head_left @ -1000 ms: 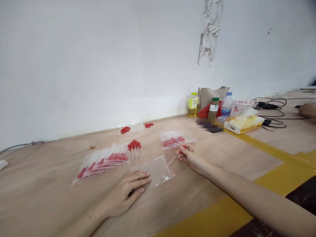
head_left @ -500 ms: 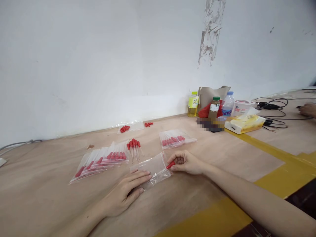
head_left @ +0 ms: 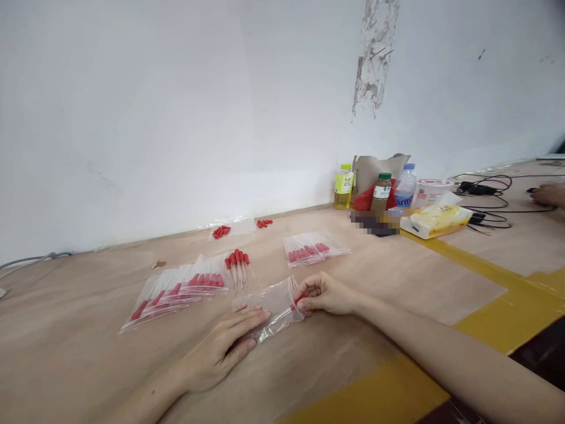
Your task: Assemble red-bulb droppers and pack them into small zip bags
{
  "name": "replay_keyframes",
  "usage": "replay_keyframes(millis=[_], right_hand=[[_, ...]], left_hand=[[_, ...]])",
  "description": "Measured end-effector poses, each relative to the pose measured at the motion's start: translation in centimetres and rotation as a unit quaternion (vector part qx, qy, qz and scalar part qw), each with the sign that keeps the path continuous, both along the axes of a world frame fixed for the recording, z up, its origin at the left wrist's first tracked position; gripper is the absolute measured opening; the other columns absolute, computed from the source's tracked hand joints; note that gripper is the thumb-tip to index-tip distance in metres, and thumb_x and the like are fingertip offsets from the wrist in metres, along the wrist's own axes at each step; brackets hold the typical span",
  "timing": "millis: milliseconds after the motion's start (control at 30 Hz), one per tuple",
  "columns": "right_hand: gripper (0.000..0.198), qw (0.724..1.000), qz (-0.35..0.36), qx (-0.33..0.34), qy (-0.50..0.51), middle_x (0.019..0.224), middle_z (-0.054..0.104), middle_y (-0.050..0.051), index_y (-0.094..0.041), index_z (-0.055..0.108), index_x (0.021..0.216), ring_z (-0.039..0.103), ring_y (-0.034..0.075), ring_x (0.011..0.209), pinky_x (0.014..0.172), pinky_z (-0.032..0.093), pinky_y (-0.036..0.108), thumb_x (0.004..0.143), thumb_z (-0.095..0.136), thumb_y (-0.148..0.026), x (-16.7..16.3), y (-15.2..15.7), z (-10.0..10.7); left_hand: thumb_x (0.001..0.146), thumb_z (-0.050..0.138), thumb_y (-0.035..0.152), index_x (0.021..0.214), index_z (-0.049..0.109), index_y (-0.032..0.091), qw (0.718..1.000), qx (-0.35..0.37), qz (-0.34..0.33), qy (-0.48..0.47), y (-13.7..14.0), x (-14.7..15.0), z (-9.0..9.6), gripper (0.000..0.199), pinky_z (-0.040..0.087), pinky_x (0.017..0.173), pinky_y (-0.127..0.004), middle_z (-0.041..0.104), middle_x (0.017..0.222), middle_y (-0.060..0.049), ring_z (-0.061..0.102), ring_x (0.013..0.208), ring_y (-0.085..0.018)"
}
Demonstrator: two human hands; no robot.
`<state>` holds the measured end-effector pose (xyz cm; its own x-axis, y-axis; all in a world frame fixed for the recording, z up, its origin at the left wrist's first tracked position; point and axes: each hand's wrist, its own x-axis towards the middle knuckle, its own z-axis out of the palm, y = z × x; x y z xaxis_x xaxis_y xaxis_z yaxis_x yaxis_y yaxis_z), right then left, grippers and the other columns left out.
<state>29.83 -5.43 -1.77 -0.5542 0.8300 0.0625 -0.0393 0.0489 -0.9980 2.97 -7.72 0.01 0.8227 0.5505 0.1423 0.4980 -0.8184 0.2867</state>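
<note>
Broad plywood-coloured table [head_left: 397, 282] along a white wall, yellow tape strip at the near edge. At the far right, a cluster of drink bottles [head_left: 382, 191] and a tissue pack [head_left: 435, 221]. Left of centre, a fanned row of filled bags [head_left: 176, 290], plus loose red-bulbed droppers [head_left: 238, 265] just behind. Nearer, one clear zip bag [head_left: 273, 306] lying flat between both hands. Left hand [head_left: 225, 347] spread palm-down, fingers straight and flat on the bag's closed end, gripping nothing. Right hand [head_left: 324, 294] curled, fingertips pinched on the red bulb of a dropper [head_left: 296, 301] at the bag's mouth, glass stem already inside the plastic. Best done, probably, with the bag kept pinned, the mouth held slack, and the dropper slid in level, stem first, without forcing the thin glass against a fold.
</note>
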Motion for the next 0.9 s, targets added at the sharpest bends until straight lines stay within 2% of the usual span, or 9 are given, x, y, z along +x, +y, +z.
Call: replay_keyframes(millis=[167, 267, 367, 433, 567, 700, 833, 900], right_hand=[[0.036, 0.998, -0.065, -0.021, 0.008, 0.056, 0.061, -0.002, -0.014, 0.050, 0.066, 0.055, 0.009, 0.048, 0.048, 0.044, 0.022, 0.053, 0.073, -0.038, 0.0, 0.1, -0.3], [0.031, 0.997, -0.050, 0.017, -0.049, 0.060, 0.062, 0.001, -0.012, 0.057, 0.062, 0.056, 0.010, 0.054, 0.054, 0.044, 0.022, 0.055, 0.072, -0.039, 0.5, -0.1, 0.0], [0.032, 0.994, -0.009, 0.057, -0.096, 0.070, 0.064, 0.003, -0.013, 0.065, 0.072, 0.057, 0.012, 0.063, 0.059, 0.043, 0.024, 0.057, 0.070, -0.041, 0.9, -0.4, 0.4], [0.034, 0.988, -0.019, 0.092, -0.122, 0.071, 0.063, 0.002, -0.014, 0.067, 0.075, 0.055, 0.012, 0.063, 0.056, 0.041, 0.022, 0.057, 0.069, -0.043, 0.9, -0.5, 0.6], [0.034, 0.970, -0.060, 0.149, -0.184, 0.060, 0.057, -0.001, -0.015, 0.068, 0.072, 0.047, 0.008, 0.053, 0.045, 0.032, 0.019, 0.055, 0.071, -0.044, 0.3, -0.7, 0.5], [0.030, 0.979, -0.084, 0.082, -0.169, 0.056, 0.058, -0.001, -0.013, 0.067, 0.067, 0.046, 0.007, 0.049, 0.043, 0.031, 0.019, 0.060, 0.067, -0.042, -0.4, -1.2, 0.8], [0.023, 0.969, -0.184, -0.017, -0.165, 0.045, 0.053, -0.004, -0.013, 0.059, 0.062, 0.042, 0.005, 0.038, 0.035, 0.027, 0.017, 0.060, 0.067, -0.035, -0.9, -1.7, 1.5], [0.020, 0.962, -0.209, -0.056, -0.166, 0.043, 0.050, -0.006, -0.015, 0.053, 0.062, 0.042, 0.005, 0.034, 0.031, 0.024, 0.016, 0.063, 0.065, -0.031, -1.0, -1.8, 1.7]], left_hand=[[0.089, 0.039, 0.026, 0.132, 0.030, 0.029, 1.000, -0.006, 0.001, -0.010, 0.0, -0.1, -0.1, 0.044, 0.028, 0.103, -0.040, 0.042, 0.132, 0.000, 0.038, 0.120, -0.019], [0.089, 0.038, 0.025, 0.132, 0.029, 0.029, 1.000, -0.012, -0.003, -0.012, 0.0, 0.0, 0.0, 0.044, 0.027, 0.103, -0.040, 0.042, 0.132, 0.001, 0.038, 0.120, -0.018], [0.090, 0.037, 0.024, 0.132, 0.030, 0.029, 1.000, -0.016, -0.007, -0.011, 0.0, 0.1, 0.0, 0.043, 0.025, 0.104, -0.040, 0.042, 0.132, 0.000, 0.038, 0.120, -0.018], [0.090, 0.037, 0.024, 0.132, 0.030, 0.028, 1.000, -0.015, -0.012, -0.009, 0.0, 0.1, 0.0, 0.042, 0.024, 0.105, -0.041, 0.042, 0.132, 0.000, 0.037, 0.121, -0.018], [0.090, 0.036, 0.023, 0.131, 0.032, 0.029, 1.000, -0.011, -0.022, -0.002, 0.0, 0.2, 0.0, 0.041, 0.024, 0.104, -0.041, 0.041, 0.132, 0.000, 0.036, 0.122, -0.018], [0.089, 0.038, 0.023, 0.131, 0.032, 0.029, 1.000, -0.017, -0.019, -0.015, 0.0, 0.2, 0.0, 0.042, 0.025, 0.104, -0.042, 0.041, 0.132, 0.000, 0.038, 0.121, -0.019], [0.089, 0.039, 0.023, 0.132, 0.030, 0.028, 0.999, -0.024, -0.010, -0.021, -0.1, 0.1, 0.0, 0.044, 0.025, 0.104, -0.041, 0.040, 0.133, 0.000, 0.036, 0.122, -0.018], [0.088, 0.040, 0.023, 0.131, 0.032, 0.028, 0.999, -0.024, -0.008, -0.026, -0.2, 0.1, 0.0, 0.044, 0.028, 0.103, -0.040, 0.039, 0.134, -0.001, 0.034, 0.123, -0.019]])
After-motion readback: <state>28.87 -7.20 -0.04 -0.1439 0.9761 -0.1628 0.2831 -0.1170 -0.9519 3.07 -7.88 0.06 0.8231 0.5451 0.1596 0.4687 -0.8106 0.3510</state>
